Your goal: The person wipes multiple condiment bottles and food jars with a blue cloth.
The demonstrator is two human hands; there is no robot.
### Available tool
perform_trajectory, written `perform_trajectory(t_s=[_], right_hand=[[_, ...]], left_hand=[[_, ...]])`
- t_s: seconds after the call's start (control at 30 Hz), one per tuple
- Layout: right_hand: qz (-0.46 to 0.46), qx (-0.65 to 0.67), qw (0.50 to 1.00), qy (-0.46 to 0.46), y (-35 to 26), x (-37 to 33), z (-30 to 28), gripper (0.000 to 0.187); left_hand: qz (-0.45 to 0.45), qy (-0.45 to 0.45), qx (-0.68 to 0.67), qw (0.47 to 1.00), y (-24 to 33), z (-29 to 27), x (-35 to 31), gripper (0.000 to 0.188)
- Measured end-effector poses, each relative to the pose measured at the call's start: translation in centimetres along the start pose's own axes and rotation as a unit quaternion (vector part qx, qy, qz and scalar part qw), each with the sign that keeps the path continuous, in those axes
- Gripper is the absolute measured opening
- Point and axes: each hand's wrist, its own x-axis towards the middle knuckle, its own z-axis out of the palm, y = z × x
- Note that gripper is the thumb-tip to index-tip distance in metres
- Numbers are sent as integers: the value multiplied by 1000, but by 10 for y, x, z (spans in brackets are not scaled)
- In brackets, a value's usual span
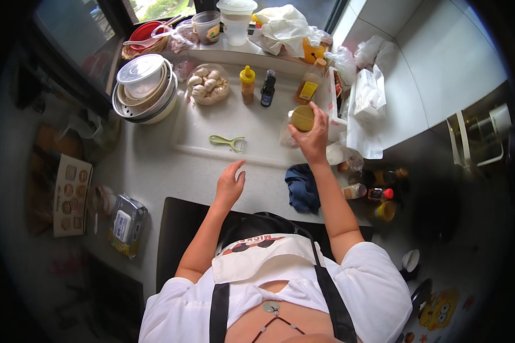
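Yellow-lidded jar (301, 119) occupies the right grip (313, 140), left grip (230, 182) released, over a pale counter (146, 163) by a window (161, 9).

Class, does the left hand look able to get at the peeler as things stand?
Probably yes: the left hand looks empty, with only counter and the tray rim between it and the peeler.

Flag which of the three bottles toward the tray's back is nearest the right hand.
The amber bottle with the yellow label, just beyond the right hand; the dark bottle and the yellow-capped bottle stand farther left.
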Motion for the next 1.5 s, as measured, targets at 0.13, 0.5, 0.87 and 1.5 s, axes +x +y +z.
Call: perform_trajectory(t_s=[0.13, 0.5, 0.87, 1.5], right_hand=[[-23, 91, 993, -73, -39, -22, -16, 81], [-98, 227, 923, -295, -76, -90, 6, 77], [59, 229, 956, -171, -1, -23, 16, 37], [-10, -57, 998, -2, 116, 149, 58, 61]], left_hand=[[64, 4, 3, 998, 19, 0, -5, 75], [66, -25, -80, 994, 5, -7, -12, 78], [20, 78, -31, 996, -2, -34, -11, 70], [8, 135, 12, 991, -12, -30, 2, 78]])
